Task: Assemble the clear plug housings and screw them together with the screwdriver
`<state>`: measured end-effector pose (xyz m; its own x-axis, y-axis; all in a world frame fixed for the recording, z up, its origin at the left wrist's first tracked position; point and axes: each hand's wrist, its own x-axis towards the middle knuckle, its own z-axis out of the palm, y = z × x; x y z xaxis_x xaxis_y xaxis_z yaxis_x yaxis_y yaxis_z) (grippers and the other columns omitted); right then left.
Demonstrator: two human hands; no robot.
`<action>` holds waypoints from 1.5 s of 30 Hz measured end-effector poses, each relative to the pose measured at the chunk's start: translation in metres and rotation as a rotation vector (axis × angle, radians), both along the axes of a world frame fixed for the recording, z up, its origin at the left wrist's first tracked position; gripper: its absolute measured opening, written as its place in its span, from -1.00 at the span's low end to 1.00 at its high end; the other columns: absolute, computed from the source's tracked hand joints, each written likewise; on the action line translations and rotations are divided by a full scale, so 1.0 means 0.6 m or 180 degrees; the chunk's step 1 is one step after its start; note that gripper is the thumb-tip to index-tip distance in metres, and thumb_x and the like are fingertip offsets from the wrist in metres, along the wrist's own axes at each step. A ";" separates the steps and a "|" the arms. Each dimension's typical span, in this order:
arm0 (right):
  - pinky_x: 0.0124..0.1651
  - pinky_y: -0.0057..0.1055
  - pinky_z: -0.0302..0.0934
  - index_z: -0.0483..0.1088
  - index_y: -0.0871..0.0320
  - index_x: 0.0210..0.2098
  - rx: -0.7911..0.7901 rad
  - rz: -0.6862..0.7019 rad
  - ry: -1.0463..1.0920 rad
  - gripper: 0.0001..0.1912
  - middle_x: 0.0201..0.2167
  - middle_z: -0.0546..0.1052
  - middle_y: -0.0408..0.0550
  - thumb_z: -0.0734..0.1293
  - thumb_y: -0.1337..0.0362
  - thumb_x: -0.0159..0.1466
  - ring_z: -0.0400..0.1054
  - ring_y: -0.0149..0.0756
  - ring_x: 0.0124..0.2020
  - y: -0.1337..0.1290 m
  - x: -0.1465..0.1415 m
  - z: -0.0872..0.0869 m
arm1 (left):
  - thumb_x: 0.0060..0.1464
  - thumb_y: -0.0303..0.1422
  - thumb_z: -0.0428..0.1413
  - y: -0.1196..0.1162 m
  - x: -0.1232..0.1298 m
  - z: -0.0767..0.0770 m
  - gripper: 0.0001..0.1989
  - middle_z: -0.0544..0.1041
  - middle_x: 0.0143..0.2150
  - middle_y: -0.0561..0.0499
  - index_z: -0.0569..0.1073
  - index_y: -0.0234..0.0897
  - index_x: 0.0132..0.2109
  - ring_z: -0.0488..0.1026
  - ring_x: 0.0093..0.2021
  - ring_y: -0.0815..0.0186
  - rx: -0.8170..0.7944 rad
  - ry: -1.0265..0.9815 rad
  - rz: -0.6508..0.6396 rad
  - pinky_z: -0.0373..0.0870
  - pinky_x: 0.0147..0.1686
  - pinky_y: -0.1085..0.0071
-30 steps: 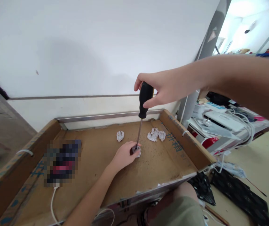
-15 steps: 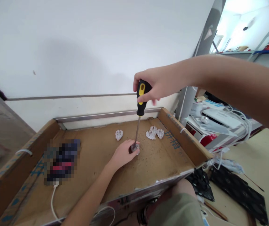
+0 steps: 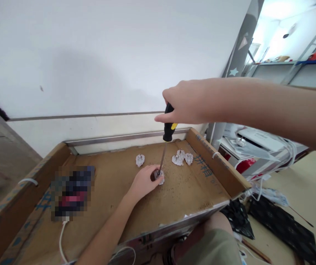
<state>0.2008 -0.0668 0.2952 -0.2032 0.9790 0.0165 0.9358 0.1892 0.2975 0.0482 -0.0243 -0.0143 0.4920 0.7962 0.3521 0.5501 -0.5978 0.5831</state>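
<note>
right hand (image 3: 184,103) turning screwdriver handle (image 3: 169,127), left hand (image 3: 144,182) still on plug (image 3: 161,179)

I count five clear plastic plugs (image 3: 140,160) on my cardboard tray (image 3: 216,165): one in my left hand (image 3: 144,183), one alone just left of centre, three clustered toward the right. My right hand (image 3: 185,103) holds one screwdriver (image 3: 168,127).

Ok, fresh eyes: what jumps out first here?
The right hand holds a black-and-yellow screwdriver upright, its shaft reaching down to a clear plug under the left hand. Both are over a cardboard tray. More clear plugs lie just beyond, toward the tray's far edge.
</note>
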 end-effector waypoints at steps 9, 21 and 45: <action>-0.32 -0.25 0.17 0.25 0.10 0.01 -0.0614 0.0072 0.0002 -0.46 -0.48 0.45 -0.05 0.07 -0.12 0.23 0.36 -0.23 -0.45 0.008 -0.022 0.015 | 0.04 -0.25 0.13 -0.002 -0.001 0.007 -0.73 0.51 -0.18 0.03 0.46 -0.13 -0.08 0.40 -0.13 0.23 0.0096 0.0026 -0.0149 0.32 -0.06 0.32; -0.32 -0.36 0.07 0.27 0.07 -0.02 -0.0467 0.0202 -0.0011 -0.46 -0.41 0.46 -0.11 0.16 -0.14 0.17 0.33 -0.30 -0.37 -0.012 -0.024 0.009 | 0.06 -0.29 0.09 -0.001 -0.001 0.007 -0.86 0.51 -0.20 0.03 0.46 -0.17 -0.21 0.40 -0.14 0.25 0.0047 0.0017 -0.0212 0.31 -0.07 0.33; -0.37 -0.37 0.06 0.26 0.07 0.05 -0.0376 0.0597 0.0173 -0.46 -0.41 0.47 -0.11 0.09 -0.11 0.23 0.32 -0.33 -0.44 -0.009 -0.012 0.003 | -0.05 -0.23 0.18 -0.009 0.003 0.013 -0.60 0.46 -0.14 0.00 0.41 -0.17 -0.02 0.39 -0.11 0.19 -0.0142 0.0200 -0.0209 0.32 -0.07 0.30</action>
<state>0.1939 -0.0723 0.2970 -0.3839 0.9199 -0.0802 0.8949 0.3920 0.2131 0.0501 -0.0300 -0.0065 0.5636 0.7758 0.2838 0.5469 -0.6079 0.5756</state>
